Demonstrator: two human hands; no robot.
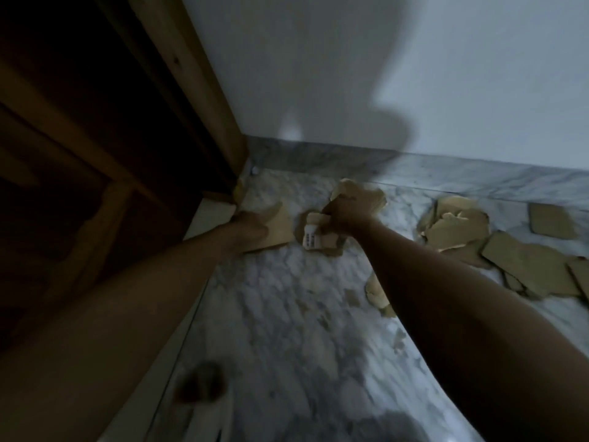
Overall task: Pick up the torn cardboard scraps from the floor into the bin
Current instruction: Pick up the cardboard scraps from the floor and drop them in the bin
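Torn brown cardboard scraps lie on the marble floor [287,314] near the wall. My left hand [250,226] grips a flat scrap [280,228] close to the door's bottom corner. My right hand [345,215] is closed on a bunch of scraps [366,194], among them a piece with a white printed label [310,240]. A heap of bigger scraps [455,228] sits to the right, and smaller bits [377,291] lie beside my right forearm. No bin shows in this view.
A dark wooden door with its frame [204,90] fills the left side. A white wall [350,59] with a marble skirting [318,159] closes the far side. Shadows fall across the lower floor. The picture is dim and a little blurred.
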